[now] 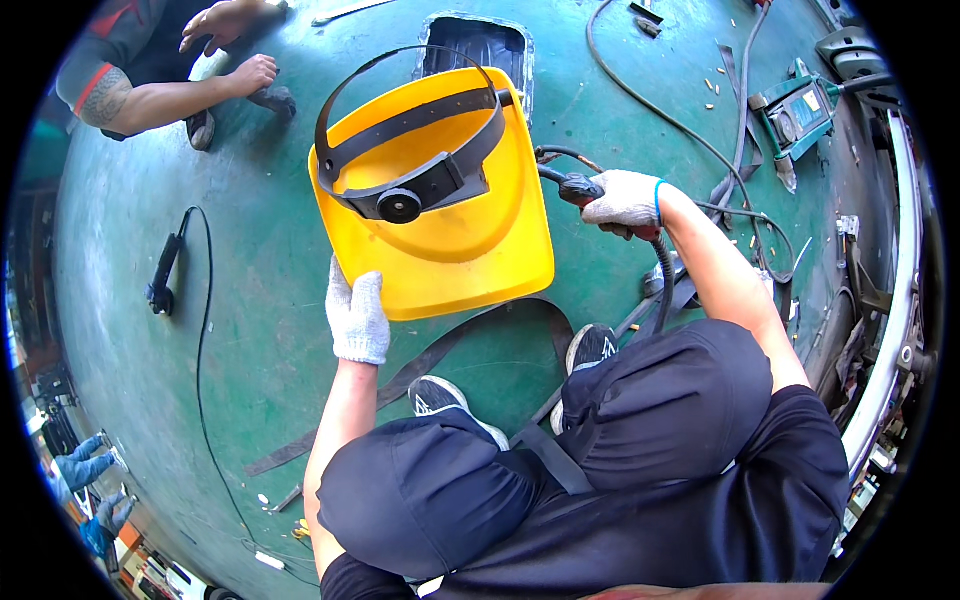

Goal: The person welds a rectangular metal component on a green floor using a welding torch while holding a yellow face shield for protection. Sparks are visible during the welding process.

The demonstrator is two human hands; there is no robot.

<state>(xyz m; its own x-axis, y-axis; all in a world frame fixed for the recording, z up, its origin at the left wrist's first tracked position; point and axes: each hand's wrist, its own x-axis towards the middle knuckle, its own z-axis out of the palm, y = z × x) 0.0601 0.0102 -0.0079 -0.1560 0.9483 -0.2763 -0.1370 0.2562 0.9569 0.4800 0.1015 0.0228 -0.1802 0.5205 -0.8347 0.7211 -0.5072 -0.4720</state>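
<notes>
My left hand, in a white knit glove, grips the lower left edge of a yellow welding face shield. The shield's inner side faces me, and its black headband and round adjusting knob show. To the right of the shield my right hand, also gloved, is closed round a welding torch with a dark neck and a red part at the handle. The torch's ribbed cable drops from the grip toward the floor. Its neck points left, and its tip lies close to the shield's right edge.
A rectangular cutout in the green metal surface lies behind the shield. At upper left another person's hand is near a dark grey object. A black corded power tool lies left. Cables, straps and a green jack-like device lie around.
</notes>
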